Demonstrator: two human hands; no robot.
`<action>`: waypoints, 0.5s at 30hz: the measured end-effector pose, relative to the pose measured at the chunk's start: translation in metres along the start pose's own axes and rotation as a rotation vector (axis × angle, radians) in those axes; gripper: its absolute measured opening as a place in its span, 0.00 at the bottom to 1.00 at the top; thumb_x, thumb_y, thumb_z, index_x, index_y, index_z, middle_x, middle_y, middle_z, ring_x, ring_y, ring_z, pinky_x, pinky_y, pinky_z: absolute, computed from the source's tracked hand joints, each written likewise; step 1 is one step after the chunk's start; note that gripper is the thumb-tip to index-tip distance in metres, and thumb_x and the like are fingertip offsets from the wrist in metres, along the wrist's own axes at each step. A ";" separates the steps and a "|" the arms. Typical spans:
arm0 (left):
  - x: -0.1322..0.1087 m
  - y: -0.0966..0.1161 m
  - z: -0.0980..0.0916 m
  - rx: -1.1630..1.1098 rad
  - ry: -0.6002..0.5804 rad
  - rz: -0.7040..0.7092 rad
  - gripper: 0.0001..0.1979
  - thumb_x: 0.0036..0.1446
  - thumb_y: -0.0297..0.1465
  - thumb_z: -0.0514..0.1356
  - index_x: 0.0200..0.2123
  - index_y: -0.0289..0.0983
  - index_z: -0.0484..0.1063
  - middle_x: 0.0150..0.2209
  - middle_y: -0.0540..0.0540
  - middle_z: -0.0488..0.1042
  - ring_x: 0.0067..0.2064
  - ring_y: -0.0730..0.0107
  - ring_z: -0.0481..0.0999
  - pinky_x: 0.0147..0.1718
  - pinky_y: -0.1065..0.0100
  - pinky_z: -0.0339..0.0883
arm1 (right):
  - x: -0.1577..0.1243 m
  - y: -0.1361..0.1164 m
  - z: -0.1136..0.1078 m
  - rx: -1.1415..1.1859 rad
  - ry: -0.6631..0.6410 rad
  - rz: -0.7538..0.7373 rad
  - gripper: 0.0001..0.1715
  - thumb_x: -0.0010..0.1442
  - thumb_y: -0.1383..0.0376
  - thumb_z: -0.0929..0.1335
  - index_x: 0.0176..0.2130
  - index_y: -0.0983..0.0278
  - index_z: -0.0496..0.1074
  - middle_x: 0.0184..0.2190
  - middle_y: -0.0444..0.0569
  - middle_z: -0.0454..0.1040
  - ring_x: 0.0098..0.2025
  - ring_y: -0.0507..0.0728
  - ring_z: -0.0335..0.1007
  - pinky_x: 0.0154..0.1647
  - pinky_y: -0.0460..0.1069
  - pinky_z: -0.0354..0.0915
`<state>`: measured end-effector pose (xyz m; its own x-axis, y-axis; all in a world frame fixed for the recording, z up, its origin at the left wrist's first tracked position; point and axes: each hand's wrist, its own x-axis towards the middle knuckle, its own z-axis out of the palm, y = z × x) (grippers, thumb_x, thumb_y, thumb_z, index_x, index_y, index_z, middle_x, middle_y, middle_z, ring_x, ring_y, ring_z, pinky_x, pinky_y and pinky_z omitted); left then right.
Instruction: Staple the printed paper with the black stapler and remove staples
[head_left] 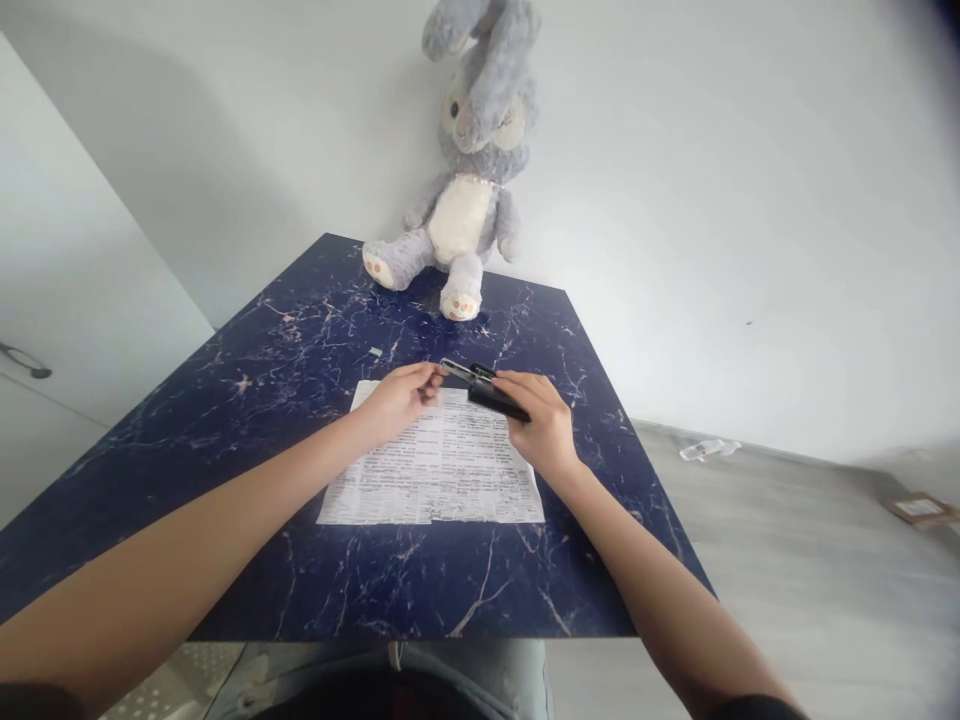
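Observation:
A black stapler with a metal part extending from its left end is held above the far edge of a printed paper sheet. My right hand is closed around the stapler's black body. My left hand is at the tip of the metal part, its fingers pinched together there; whether anything small is between them is hidden. The paper lies flat on the dark blue marbled table, partly beneath both hands.
A grey plush rabbit sits at the table's far edge against the wall. A small pale green piece lies beyond the paper. On the floor at right are a clear plastic item and a brown box.

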<state>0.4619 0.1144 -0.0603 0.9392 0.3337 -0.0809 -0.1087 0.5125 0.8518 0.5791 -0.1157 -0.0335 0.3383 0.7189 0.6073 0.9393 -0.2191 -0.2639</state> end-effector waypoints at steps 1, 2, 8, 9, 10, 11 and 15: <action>0.001 0.000 -0.002 0.039 0.063 0.112 0.07 0.67 0.27 0.57 0.37 0.34 0.76 0.32 0.46 0.71 0.31 0.73 0.70 0.31 0.72 0.68 | 0.000 0.003 0.001 0.079 -0.035 0.117 0.18 0.63 0.69 0.69 0.52 0.60 0.77 0.48 0.51 0.81 0.48 0.63 0.78 0.48 0.57 0.73; 0.002 0.001 -0.003 0.091 0.117 0.240 0.07 0.66 0.25 0.57 0.38 0.35 0.75 0.32 0.47 0.70 0.31 0.73 0.69 0.31 0.72 0.67 | 0.000 0.005 0.002 0.148 -0.097 0.213 0.15 0.62 0.66 0.71 0.50 0.61 0.78 0.43 0.51 0.81 0.42 0.62 0.78 0.42 0.56 0.73; -0.022 0.007 0.010 0.723 0.090 0.817 0.11 0.72 0.31 0.50 0.51 0.40 0.71 0.53 0.40 0.75 0.51 0.61 0.77 0.54 0.55 0.73 | 0.000 0.004 0.009 0.287 -0.291 0.138 0.18 0.59 0.64 0.75 0.49 0.61 0.77 0.42 0.52 0.80 0.44 0.63 0.75 0.47 0.59 0.71; -0.028 0.007 0.013 0.815 -0.004 0.870 0.12 0.73 0.32 0.50 0.52 0.40 0.71 0.56 0.38 0.74 0.56 0.59 0.76 0.57 0.52 0.72 | 0.000 0.001 0.009 0.274 -0.220 0.075 0.21 0.60 0.63 0.75 0.52 0.60 0.76 0.47 0.53 0.79 0.49 0.65 0.73 0.51 0.61 0.70; -0.033 0.005 0.015 0.884 -0.125 0.908 0.12 0.73 0.32 0.51 0.54 0.40 0.70 0.59 0.38 0.74 0.60 0.57 0.74 0.60 0.49 0.70 | -0.001 -0.003 0.007 0.259 -0.133 0.017 0.22 0.61 0.61 0.75 0.55 0.59 0.75 0.50 0.54 0.78 0.52 0.66 0.72 0.54 0.63 0.69; -0.037 0.003 0.017 0.933 -0.251 0.926 0.13 0.72 0.31 0.52 0.55 0.41 0.70 0.61 0.38 0.73 0.63 0.56 0.73 0.62 0.48 0.70 | -0.002 -0.007 0.005 0.252 -0.047 -0.033 0.22 0.62 0.61 0.75 0.56 0.58 0.74 0.51 0.55 0.77 0.53 0.66 0.72 0.55 0.63 0.68; -0.045 -0.006 0.018 1.014 -0.450 0.930 0.17 0.70 0.27 0.56 0.60 0.42 0.69 0.64 0.41 0.73 0.65 0.56 0.73 0.62 0.47 0.73 | -0.005 -0.023 -0.001 0.390 0.132 -0.107 0.17 0.64 0.63 0.74 0.53 0.57 0.74 0.44 0.52 0.78 0.44 0.62 0.75 0.47 0.59 0.73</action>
<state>0.4259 0.0821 -0.0530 0.6999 -0.1430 0.6998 -0.6317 -0.5811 0.5130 0.5561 -0.1147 -0.0299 0.2682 0.6275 0.7310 0.8862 0.1369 -0.4426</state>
